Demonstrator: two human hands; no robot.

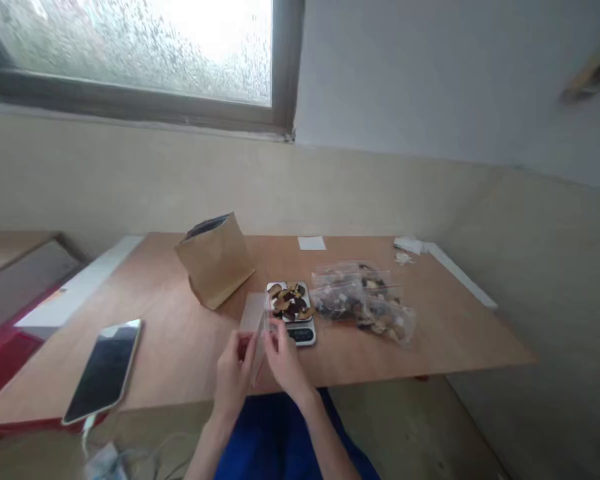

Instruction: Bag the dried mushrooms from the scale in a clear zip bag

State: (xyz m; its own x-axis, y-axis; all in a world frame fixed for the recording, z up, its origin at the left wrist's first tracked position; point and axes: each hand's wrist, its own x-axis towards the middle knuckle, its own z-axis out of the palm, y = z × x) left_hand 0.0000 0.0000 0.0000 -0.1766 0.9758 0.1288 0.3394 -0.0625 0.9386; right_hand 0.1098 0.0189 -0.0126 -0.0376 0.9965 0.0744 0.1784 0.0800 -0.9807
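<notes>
Both my hands meet at the table's near edge and pinch an empty clear plastic bag [255, 320] that stands up between them. My left hand [233, 375] grips its left side, my right hand [283, 362] its right side, fingers closed on the film. Just behind the bag sits a small silver kitchen scale [303, 335] with a heap of dark and tan dried slices [290, 301] on its platform.
An open brown paper bag [215, 260] stands left of the scale. Several filled clear bags [363, 301] lie to its right. A phone [105, 370] with a cable rests at the front left. White paper slips [311, 243] lie at the back of the wooden table [430, 347].
</notes>
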